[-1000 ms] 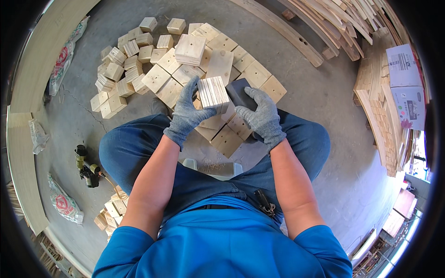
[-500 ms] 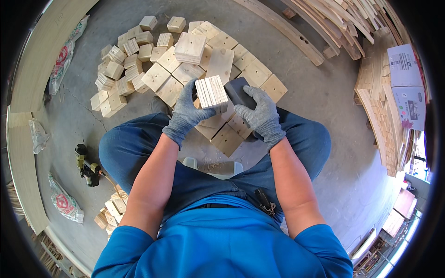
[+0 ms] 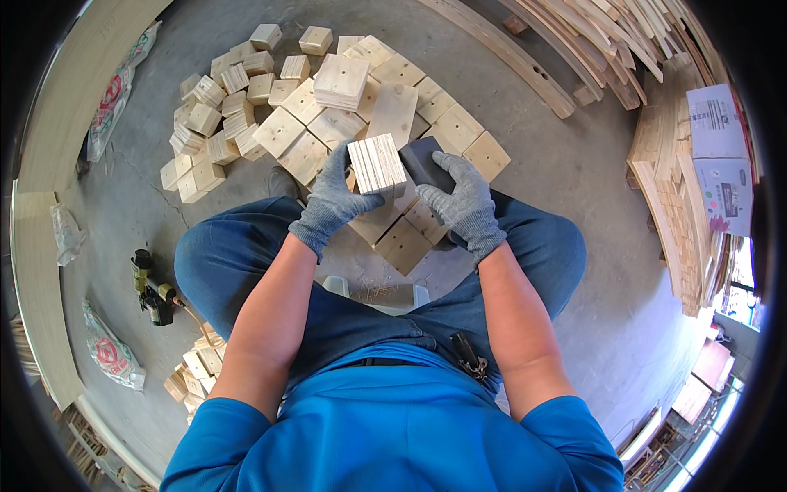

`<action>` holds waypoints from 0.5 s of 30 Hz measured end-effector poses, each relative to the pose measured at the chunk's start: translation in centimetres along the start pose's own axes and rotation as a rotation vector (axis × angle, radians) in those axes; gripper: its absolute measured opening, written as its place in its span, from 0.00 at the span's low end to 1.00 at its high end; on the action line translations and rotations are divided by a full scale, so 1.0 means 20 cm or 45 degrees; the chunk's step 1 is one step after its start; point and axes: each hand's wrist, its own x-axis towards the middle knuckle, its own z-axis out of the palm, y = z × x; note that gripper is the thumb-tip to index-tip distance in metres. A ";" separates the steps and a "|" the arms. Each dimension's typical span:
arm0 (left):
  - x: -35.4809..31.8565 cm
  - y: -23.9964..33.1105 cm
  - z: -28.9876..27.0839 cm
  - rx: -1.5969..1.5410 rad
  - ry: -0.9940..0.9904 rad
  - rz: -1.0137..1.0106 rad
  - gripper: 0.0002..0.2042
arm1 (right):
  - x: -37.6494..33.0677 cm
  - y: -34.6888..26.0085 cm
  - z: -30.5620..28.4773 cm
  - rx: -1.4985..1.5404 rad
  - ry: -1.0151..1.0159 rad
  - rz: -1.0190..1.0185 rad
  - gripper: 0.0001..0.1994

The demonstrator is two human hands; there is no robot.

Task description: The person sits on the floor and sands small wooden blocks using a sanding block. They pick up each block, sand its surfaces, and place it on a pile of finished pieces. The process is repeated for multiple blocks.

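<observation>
My left hand point(image 3: 334, 201), in a grey knit glove, is closed round a wooden block point(image 3: 377, 166) whose layered, striped face is turned up. My right hand point(image 3: 461, 199), gloved alike, grips a dark grey block point(image 3: 424, 161) that looks like a sanding block. Its near side is close to the wooden block; whether the two touch I cannot tell. Below and beyond both hands, square wooden blocks with small holes point(image 3: 335, 127) are laid side by side in a platform. A larger block point(image 3: 341, 80) stands on top of it.
Loose wooden blocks point(image 3: 203, 120) are heaped at the far left, with more point(image 3: 197, 369) by my left forearm. A black and brass tool point(image 3: 150, 287) with a hose lies left of my knee. Long boards point(image 3: 525, 61) and a carton point(image 3: 721, 156) are at the right.
The whole view has shifted very slightly. Both hands keep their grips, and the two held blocks stay almost where they were.
</observation>
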 end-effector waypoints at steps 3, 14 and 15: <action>-0.01 0.03 -0.01 0.032 -0.011 -0.024 0.56 | 0.00 0.00 0.00 0.006 -0.003 0.009 0.34; -0.01 0.05 0.00 0.050 -0.025 -0.067 0.55 | 0.00 -0.01 0.00 -0.033 -0.020 0.033 0.34; -0.01 0.06 0.01 0.045 -0.029 -0.078 0.55 | 0.00 0.00 0.00 -0.034 -0.019 0.033 0.34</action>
